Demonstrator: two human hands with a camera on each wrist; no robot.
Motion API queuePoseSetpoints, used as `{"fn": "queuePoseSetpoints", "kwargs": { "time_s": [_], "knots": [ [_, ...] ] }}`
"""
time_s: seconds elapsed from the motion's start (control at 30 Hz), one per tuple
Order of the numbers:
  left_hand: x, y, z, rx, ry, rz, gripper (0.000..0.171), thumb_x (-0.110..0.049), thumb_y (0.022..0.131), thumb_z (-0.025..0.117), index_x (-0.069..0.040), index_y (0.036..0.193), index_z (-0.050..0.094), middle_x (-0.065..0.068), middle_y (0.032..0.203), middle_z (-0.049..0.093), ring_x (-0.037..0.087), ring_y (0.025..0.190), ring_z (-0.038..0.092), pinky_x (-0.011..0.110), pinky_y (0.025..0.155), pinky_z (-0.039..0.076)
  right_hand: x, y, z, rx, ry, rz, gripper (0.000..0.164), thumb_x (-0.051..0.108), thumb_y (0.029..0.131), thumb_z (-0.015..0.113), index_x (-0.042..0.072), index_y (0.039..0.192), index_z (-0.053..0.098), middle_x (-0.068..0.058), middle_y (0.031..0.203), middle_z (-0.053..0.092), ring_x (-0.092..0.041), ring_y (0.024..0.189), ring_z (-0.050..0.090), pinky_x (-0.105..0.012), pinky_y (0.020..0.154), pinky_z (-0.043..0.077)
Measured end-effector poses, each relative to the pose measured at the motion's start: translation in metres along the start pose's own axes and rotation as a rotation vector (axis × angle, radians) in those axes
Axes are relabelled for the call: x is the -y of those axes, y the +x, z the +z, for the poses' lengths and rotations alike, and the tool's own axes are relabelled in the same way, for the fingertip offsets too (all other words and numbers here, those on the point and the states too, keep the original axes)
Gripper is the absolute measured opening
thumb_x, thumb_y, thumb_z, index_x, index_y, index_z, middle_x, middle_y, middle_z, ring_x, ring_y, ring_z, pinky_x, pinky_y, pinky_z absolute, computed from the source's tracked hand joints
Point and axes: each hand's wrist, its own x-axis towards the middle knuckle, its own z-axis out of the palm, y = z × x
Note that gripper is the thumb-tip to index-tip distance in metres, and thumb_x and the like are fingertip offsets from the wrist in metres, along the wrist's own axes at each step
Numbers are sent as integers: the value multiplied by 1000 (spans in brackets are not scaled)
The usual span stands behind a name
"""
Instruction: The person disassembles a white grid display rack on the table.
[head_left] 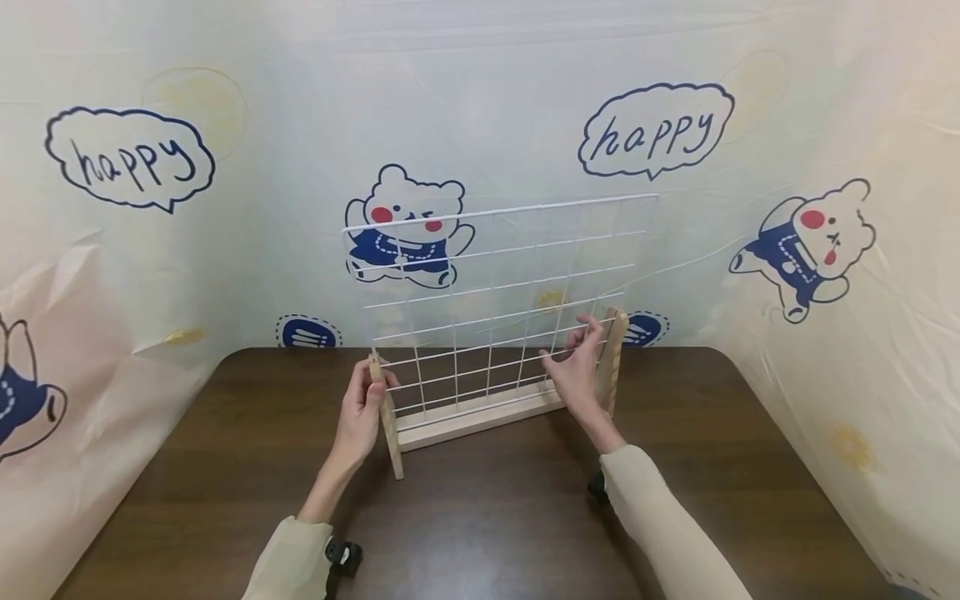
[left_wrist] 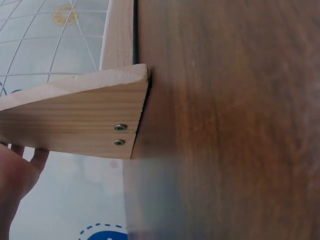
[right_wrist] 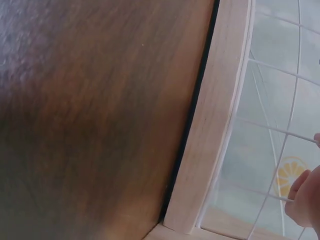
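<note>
A white wire grid panel [head_left: 501, 212] stands upright, tilted a little, in a pale wooden stand. This stand has a base bar [head_left: 480, 421], a left side piece [head_left: 389, 433] and a right side piece [head_left: 616, 354]. My left hand [head_left: 362, 417] grips the upper part of the left side piece, its thumb on the near side. At the grid's right part, my right hand [head_left: 579, 375] holds the wires with thumb and bent fingers, close beside the right side piece. Two metal screw heads [left_wrist: 119, 135] show low on the outer face in the left wrist view.
The stand rests on a dark brown wooden table [head_left: 480, 517]. Behind and around it hangs a pale curtain [head_left: 517, 108] printed with bears and "happy" bubbles. A black wrist camera [head_left: 345, 557] sits at the left sleeve.
</note>
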Motion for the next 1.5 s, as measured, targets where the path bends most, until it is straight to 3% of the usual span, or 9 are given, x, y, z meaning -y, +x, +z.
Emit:
{"fn": "queuePoseSetpoints", "kwargs": {
  "time_s": [0.27,0.4,0.57,0.67,0.8,1.03,1.13,1.27,1.5],
  "knots": [
    [1,-1,-1,-3,6,5,48,-36,100,45,9,117,46,33,91,52,24,86,55,28,75,42,37,-2,-4,12,29,-45,78,-23,66,72,-11,128,27,-30,83,34,-44,67,36,-22,59,32],
    [6,-1,-3,3,0,6,49,-35,101,45,10,119,45,33,93,54,18,89,58,26,78,43,46,-2,-5,6,27,-38,78,-22,67,72,-10,131,28,-34,85,36,-48,70,38,-30,61,36],
    [14,-3,-2,-15,-31,-8,48,-31,101,45,13,121,45,25,98,58,24,95,61,26,87,48,23,0,-1,-49,50,-54,89,-20,67,75,-1,140,28,-24,92,42,-45,82,45,-45,70,43],
    [10,-3,0,-22,-38,-3,49,-31,102,45,14,120,45,28,100,54,17,96,61,26,87,49,9,1,1,-92,19,-56,98,-15,68,78,12,148,27,-14,101,42,-38,89,47,-43,76,45],
    [1,-2,2,-17,-38,2,53,-33,102,45,17,119,44,33,100,49,10,93,61,25,86,49,16,1,1,-120,-23,-68,104,-9,70,81,16,152,23,-16,110,43,-38,92,49,-41,79,45],
    [3,-2,2,-18,-50,13,53,-33,101,46,17,119,43,37,100,48,10,93,61,30,87,49,44,-1,0,-115,28,-116,97,-18,69,76,-3,148,21,-31,107,43,-39,89,48,-55,78,44],
    [8,-2,2,-24,-66,3,53,-33,101,46,16,119,43,29,101,52,10,94,61,29,88,48,43,0,1,-119,41,-123,97,-19,69,76,-3,148,22,-32,107,43,-42,89,48,-58,78,44],
    [21,-4,0,-47,-96,-20,45,-27,102,46,14,121,47,18,103,57,16,97,62,27,90,46,29,3,3,-140,41,-101,100,-17,68,78,2,150,23,-26,107,44,-41,90,49,-51,79,45],
    [30,-7,-1,-82,-150,4,43,-25,100,51,11,124,52,32,108,58,21,100,65,26,89,47,23,7,3,-151,39,-91,101,-11,69,81,13,151,26,-16,108,45,-28,91,50,-38,83,47]
  ]
}}
